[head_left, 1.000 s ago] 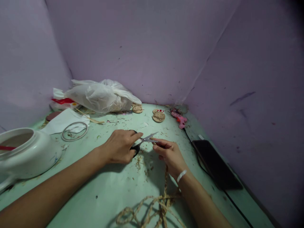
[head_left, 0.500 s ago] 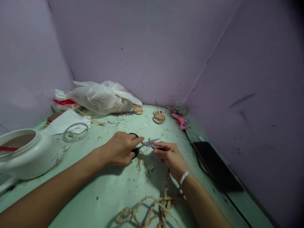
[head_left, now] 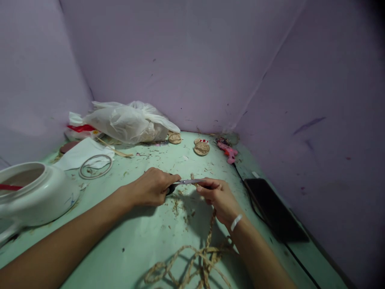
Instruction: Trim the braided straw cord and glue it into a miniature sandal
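Note:
My left hand (head_left: 152,188) grips the black handles of a pair of scissors (head_left: 184,183), whose silver blades are closed and point right. My right hand (head_left: 218,196) pinches the end of a braided jute rope (head_left: 192,263) just under the blades. The rope runs down from that hand and lies in loose loops on the green table (head_left: 144,237) close to me. Small rope trimmings lie scattered beneath the scissors.
A white pot (head_left: 33,194) stands at the left, with a wire ring (head_left: 95,166) and white paper behind it. A plastic bag (head_left: 129,121) lies at the back wall, beside woven jute discs (head_left: 201,147) and a pink glue gun (head_left: 228,151). A black phone (head_left: 272,206) with cable lies right.
The scissor blades were apart and have closed at the rope end. Both hands have stayed in about the same place.

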`<state>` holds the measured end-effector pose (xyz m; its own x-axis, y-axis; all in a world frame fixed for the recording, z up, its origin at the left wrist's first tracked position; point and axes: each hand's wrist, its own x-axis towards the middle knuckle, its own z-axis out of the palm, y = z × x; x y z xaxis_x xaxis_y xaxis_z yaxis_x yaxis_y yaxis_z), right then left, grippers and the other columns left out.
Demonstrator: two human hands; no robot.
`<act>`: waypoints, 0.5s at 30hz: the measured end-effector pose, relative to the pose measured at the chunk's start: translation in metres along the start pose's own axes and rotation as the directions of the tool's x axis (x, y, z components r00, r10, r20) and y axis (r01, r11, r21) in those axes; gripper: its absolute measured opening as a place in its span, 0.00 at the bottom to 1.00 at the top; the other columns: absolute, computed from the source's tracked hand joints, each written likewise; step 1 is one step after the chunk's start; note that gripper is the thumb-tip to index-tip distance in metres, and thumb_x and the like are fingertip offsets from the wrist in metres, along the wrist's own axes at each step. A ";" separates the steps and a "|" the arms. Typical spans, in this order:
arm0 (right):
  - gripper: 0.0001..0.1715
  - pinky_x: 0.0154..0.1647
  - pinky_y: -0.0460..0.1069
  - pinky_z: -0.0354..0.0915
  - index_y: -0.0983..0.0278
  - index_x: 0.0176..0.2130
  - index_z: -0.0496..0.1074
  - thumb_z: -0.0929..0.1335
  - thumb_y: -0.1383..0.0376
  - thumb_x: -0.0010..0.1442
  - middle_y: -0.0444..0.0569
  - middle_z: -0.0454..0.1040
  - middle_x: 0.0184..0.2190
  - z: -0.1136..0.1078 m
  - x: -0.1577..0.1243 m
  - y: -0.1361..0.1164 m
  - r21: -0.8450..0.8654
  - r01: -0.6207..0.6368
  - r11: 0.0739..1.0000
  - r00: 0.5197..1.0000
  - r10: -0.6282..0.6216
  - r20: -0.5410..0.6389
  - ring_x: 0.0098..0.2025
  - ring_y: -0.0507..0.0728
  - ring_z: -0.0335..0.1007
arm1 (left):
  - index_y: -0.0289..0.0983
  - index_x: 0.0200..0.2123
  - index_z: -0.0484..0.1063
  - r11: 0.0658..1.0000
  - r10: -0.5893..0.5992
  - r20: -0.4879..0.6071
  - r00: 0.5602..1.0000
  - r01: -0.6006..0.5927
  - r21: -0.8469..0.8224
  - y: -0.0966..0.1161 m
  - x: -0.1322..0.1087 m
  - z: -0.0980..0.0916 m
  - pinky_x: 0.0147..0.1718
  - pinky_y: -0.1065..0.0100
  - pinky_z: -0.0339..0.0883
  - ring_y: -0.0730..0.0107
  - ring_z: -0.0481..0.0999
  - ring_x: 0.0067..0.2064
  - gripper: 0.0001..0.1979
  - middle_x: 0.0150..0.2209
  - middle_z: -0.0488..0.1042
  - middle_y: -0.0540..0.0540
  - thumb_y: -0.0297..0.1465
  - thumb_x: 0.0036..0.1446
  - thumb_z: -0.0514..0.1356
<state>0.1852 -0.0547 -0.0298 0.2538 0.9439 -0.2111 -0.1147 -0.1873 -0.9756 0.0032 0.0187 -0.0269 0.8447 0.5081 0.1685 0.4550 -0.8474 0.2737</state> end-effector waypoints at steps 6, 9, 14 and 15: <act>0.17 0.17 0.44 0.40 0.68 0.29 0.76 0.72 0.66 0.33 0.39 0.61 0.16 0.001 0.001 0.003 0.091 -0.089 0.992 0.996 0.087 0.028 0.17 0.44 0.45 | 0.37 0.36 0.71 0.953 -0.179 -0.211 0.961 0.116 -0.281 -0.006 0.006 0.001 0.26 0.75 0.57 0.75 0.67 0.26 0.14 0.24 0.71 0.52 0.24 0.45 0.51; 0.16 0.19 0.44 0.46 0.67 0.29 0.76 0.73 0.67 0.33 0.40 0.63 0.16 0.002 0.002 0.005 0.128 -0.075 0.989 0.996 0.068 0.062 0.18 0.45 0.49 | 0.34 0.37 0.70 0.776 -0.408 -0.235 0.882 0.200 -0.598 -0.007 0.012 0.001 0.24 0.74 0.60 0.73 0.68 0.26 0.14 0.25 0.71 0.50 0.27 0.44 0.56; 0.13 0.24 0.45 0.53 0.66 0.26 0.76 0.73 0.67 0.33 0.42 0.68 0.19 0.006 0.000 0.007 0.164 -0.084 0.983 0.991 0.065 0.118 0.21 0.47 0.55 | 0.32 0.38 0.67 0.381 -0.616 -0.001 0.788 0.297 -0.876 -0.005 0.017 -0.003 0.19 0.73 0.61 0.73 0.68 0.20 0.20 0.21 0.70 0.50 0.29 0.37 0.62; 0.12 0.24 0.45 0.53 0.65 0.26 0.76 0.73 0.67 0.34 0.42 0.68 0.19 0.006 0.000 0.008 0.164 -0.078 0.983 0.991 0.058 0.123 0.21 0.47 0.55 | 0.32 0.37 0.68 0.381 -0.620 0.002 0.785 0.304 -0.873 -0.005 0.017 -0.003 0.18 0.73 0.61 0.74 0.67 0.19 0.19 0.20 0.69 0.51 0.28 0.36 0.62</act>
<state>0.1786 -0.0549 -0.0372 0.1268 0.9578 -0.2579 -0.2904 -0.2128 -0.9329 0.0149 0.0319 -0.0225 0.3811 0.9237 -0.0395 0.1840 -0.0340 0.9823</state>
